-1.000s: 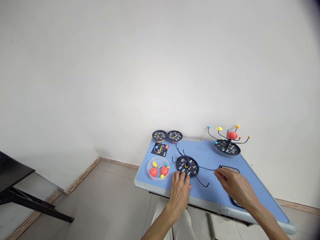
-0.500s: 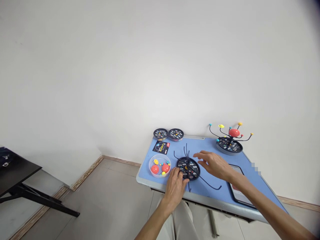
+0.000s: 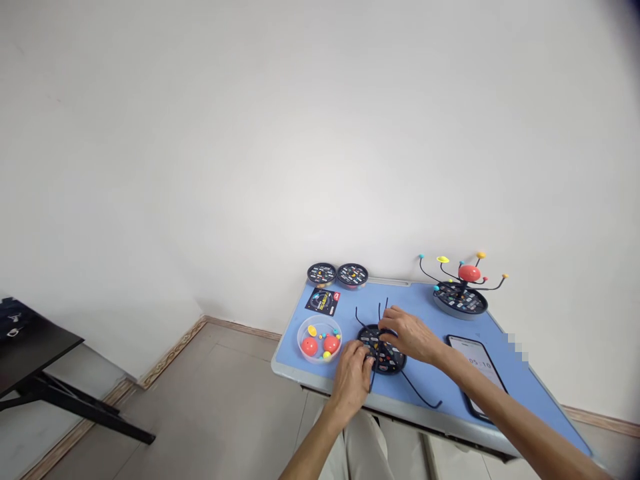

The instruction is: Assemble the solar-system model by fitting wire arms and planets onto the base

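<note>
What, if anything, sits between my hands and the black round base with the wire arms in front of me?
Nothing visible does. The left hand rests against the near left edge of the black round base, and the right hand lies over its top among the wire arms. The clear bowl sits off to the left, apart.

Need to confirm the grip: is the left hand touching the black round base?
Touching. Head view shows the left hand fingers resting on the near-left rim of the black round base.

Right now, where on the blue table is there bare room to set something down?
Bare blue table shows between the black disc base and the assembled model. Crowded: the clear bowl, left hand and right hand cluster at that base.
</note>
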Tool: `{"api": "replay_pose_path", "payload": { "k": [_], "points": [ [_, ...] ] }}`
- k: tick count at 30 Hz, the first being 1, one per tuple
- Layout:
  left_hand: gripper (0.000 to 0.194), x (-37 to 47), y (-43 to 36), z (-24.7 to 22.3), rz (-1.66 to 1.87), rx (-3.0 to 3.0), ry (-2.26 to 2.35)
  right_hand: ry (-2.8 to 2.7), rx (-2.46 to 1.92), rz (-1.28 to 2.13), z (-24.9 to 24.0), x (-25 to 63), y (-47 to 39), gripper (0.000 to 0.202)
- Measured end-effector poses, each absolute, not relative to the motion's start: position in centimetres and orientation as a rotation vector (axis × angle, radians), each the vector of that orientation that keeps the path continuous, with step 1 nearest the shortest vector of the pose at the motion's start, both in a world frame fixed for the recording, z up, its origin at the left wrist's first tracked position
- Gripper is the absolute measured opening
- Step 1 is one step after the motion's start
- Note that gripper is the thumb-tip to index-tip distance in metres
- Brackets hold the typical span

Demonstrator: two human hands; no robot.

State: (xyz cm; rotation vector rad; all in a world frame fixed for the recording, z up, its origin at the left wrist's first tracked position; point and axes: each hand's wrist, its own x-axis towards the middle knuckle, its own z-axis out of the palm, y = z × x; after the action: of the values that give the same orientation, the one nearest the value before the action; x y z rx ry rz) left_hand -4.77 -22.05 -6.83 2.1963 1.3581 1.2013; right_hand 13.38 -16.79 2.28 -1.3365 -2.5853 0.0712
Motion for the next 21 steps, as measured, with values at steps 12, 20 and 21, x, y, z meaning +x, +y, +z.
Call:
{"api": "replay_pose_path", "payload": {
  "k": [12,20,21],
  "points": [
    [0.022,-4.7,-20.6,-4.0,1.442,1.855,1.457,-2.474,-1.486,0.013,1.4,12.7,-18.2,0.022],
    [0.034,-3.8,-18.2,-3.3,1.067,1.846,1.364,-2.341,-1.548,0.125,0.9,12.4,-18.0,0.024],
    [0.034,-3.7,-18.1,-3.4,1.045,1.844,1.351,-2.327,-1.542,0.127,0.9,12.4,-18.0,0.024]
  ]
}}
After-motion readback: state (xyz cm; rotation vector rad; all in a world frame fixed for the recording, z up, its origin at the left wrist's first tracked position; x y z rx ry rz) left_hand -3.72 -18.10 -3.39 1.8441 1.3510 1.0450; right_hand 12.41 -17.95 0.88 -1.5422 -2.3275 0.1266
